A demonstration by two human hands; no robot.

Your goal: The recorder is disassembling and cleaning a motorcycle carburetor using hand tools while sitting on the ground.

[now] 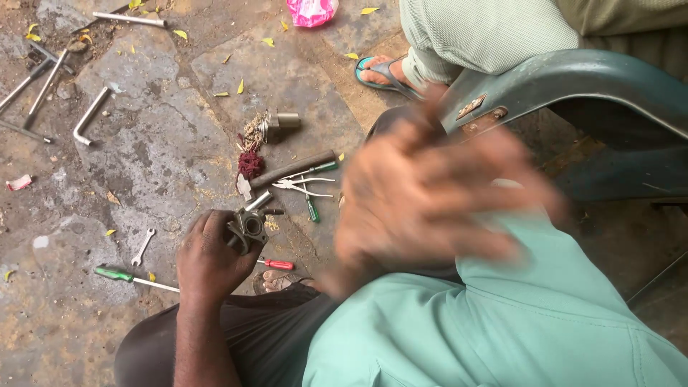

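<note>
The left hand [208, 258] is clamped around a small grey metal engine part [249, 223], something like a carburettor, holding it just above the stone floor [143, 165] in front of the person's knees. The right hand [430, 193] is raised close to the camera and badly blurred, fingers spread apart; it seems to hold nothing, though the blur hides the palm.

On the floor just beyond the part lie a hammer [290, 170], a pair of pliers [304, 186], a green-handled screwdriver [312, 209] and a red-handled screwdriver [276, 264]. A small spanner [143, 247] and a longer green screwdriver [132, 278] lie to the left, and a bare foot [279, 282] rests just below the part. Another person's sandalled foot [383, 72] stands beside a green chair [573, 79].

The part rests on one hand's grip alone, so a slip could likely drop it onto the stone or the toes beneath. Loose tools underfoot, and grit on the floor, could probably foul its openings.
</note>
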